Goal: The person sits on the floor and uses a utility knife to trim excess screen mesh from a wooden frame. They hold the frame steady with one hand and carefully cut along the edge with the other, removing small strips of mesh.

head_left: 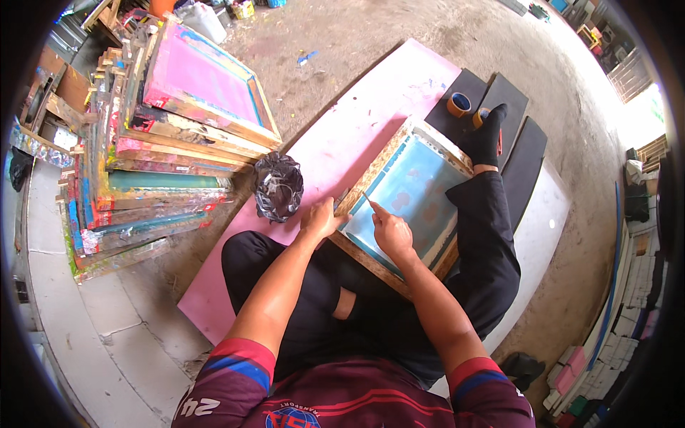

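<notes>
A wooden screen-printing frame with blue-green mesh lies tilted across my lap and crossed legs. At its left side, my left hand is closed on the wooden edge, thumb and fingers round the corner. My right hand is over the mesh near that same side, fingers closed round a thin, slender tool whose tip reaches the frame's inner edge. Its exact kind is too small to make out. Darker blotches show in the middle of the mesh. My foot in a black sock rests beside the frame's far right corner.
An opened black plastic bag sits left of my hands on a pink board. Stacked paint-stained screen frames stand further left. Two tape rolls, one orange-brown, lie on dark boards at far right.
</notes>
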Action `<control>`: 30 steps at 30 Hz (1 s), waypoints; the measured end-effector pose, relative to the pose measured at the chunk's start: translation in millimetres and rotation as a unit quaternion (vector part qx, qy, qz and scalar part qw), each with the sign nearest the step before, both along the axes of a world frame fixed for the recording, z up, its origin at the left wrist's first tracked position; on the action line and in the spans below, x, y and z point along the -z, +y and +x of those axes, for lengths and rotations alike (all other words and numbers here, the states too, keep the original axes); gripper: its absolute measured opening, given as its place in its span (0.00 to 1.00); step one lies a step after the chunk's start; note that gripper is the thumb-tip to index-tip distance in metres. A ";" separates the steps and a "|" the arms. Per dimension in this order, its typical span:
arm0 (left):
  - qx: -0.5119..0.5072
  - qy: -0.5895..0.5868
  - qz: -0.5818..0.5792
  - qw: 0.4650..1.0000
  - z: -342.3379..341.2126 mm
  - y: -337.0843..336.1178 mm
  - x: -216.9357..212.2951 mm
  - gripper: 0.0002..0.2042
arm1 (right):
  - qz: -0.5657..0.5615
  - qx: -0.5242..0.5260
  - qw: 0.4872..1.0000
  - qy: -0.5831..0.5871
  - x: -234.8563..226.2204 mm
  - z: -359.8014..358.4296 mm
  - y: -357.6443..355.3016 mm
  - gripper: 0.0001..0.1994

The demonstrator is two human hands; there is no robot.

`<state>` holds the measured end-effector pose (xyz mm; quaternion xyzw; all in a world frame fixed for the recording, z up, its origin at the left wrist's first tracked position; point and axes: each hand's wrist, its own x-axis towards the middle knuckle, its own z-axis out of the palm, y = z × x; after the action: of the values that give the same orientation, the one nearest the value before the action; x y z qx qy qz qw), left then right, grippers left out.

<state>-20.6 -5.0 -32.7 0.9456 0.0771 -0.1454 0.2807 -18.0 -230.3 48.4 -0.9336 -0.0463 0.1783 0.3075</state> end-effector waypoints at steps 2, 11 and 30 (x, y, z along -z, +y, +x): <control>0.001 0.000 0.003 1.000 -0.5 -3.1 -3.7 0.34 | -0.014 -0.001 1.000 -0.011 2.9 0.1 1.0 0.19; -0.009 0.018 -0.017 1.000 6.4 -1.0 -18.5 0.35 | -0.005 0.076 0.995 0.067 29.5 10.4 7.0 0.22; 0.009 -0.026 -0.001 1.000 7.7 -0.3 -7.3 0.34 | -0.068 0.072 0.995 0.027 6.3 7.2 24.0 0.18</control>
<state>-12.9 -5.3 -25.5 0.9495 0.0609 -0.1236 0.2819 -10.7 -206.4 42.1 -0.9479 0.0417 0.1835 0.2569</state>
